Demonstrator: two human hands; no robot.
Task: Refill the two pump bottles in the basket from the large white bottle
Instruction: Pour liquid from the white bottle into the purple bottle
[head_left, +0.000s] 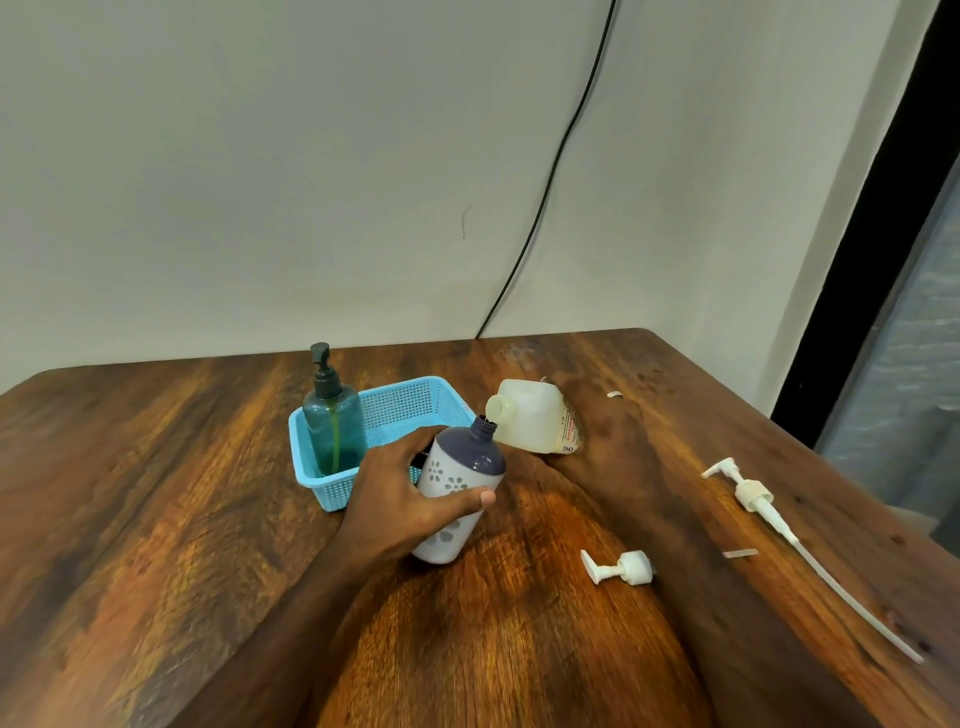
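My left grip (410, 499) is wrapped round the flower-patterned pump bottle (457, 493), thumb across its front, holding it tilted with its open dark neck just under the spout of the large white bottle (535, 423), which my right grip (597, 431) grasps from behind and tips over. The two mouths nearly touch, but both bottles are in the air over the desk (156, 493); if either wrist wavers, I expect the liquid to miss the narrow neck and run down onto my fingers and the wood. Tipping the big bottle too steeply could also bring a sudden gush that overflows. The teal pump bottle (335, 426) stands in the blue basket (410, 405) just beside my left knuckles, close enough to knock. The short white pump head (621, 567) and the long pump with its dip tube (769, 514) lie well apart on my right, out of the way.
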